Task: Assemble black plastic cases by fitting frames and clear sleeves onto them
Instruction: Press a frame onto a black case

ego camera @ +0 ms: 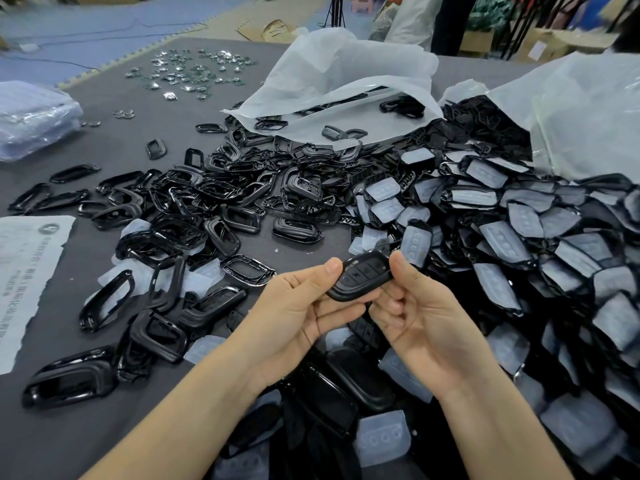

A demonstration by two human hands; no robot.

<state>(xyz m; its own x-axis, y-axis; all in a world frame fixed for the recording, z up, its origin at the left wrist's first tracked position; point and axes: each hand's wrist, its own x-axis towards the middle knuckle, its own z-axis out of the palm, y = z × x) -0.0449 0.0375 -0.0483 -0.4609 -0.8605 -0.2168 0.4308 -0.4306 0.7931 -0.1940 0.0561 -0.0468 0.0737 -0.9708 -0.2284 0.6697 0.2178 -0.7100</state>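
I hold one black plastic case [362, 277] in front of me, above the table, tilted with its button face up. My left hand [298, 313] grips its lower left end with thumb on top. My right hand [420, 317] pinches its upper right end, thumb on the edge. A big heap of loose black frames [214, 199] spreads over the grey table [104, 140] to the left. Cases with clear sleeves [519, 237] pile up on the right. More cases and clear sleeves [381, 436] lie under my forearms.
Two white plastic bags [346, 74] lie open at the back, spilling black parts. Small shiny metal pieces [194, 69] are scattered at the far left. A wrapped bundle [31, 119] sits at the left edge, and a torn printed paper [24, 271] lies nearer.
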